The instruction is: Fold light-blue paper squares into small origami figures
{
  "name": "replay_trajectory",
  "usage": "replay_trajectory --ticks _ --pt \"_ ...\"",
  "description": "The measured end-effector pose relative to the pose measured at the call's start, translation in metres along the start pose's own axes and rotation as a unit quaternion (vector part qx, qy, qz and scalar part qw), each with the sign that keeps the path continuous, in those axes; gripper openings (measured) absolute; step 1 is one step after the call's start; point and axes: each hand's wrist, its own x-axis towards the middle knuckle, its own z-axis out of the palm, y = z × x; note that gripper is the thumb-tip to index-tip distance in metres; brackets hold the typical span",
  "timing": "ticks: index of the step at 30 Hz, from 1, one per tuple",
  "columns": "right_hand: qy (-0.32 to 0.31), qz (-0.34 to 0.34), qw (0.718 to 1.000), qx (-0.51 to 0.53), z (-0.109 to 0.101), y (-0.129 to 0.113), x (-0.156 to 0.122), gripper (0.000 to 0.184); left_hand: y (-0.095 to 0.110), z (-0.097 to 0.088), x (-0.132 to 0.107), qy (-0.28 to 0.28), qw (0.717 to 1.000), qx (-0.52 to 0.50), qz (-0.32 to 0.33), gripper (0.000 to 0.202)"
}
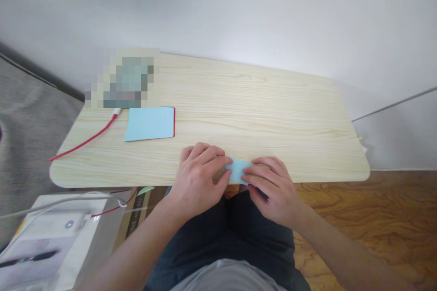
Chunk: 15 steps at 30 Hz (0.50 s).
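A small folded piece of light blue paper (238, 169) lies at the near edge of the pale wooden table (246, 104). My left hand (200, 176) is curled over its left end, fingertips pressed on it. My right hand (271, 186) pinches its right end, fingers bent and close together. Most of the paper is hidden under the two hands. Both hands rest on the table's front edge, above my lap.
A stack of coloured paper squares (150, 123), light blue on top, lies at the left of the table. A red cable (85, 141) runs off the table's left edge. A blurred object (124, 79) sits at the back left. White boxes (51, 232) stand on the floor at left.
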Motion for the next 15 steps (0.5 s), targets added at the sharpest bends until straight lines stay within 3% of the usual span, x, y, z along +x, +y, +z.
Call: replay_trajectory --ticks 9,15 --pt "0.015 0.01 1.0 0.022 0.001 -0.001 0.004 0.024 0.001 -0.001 0.0 -0.003 1.0 0.0 0.003 0.017" --pt "0.0 0.105 0.994 0.024 0.002 -0.01 0.021 0.009 0.0 -0.001 -0.001 -0.008 1.0 0.005 0.005 0.015"
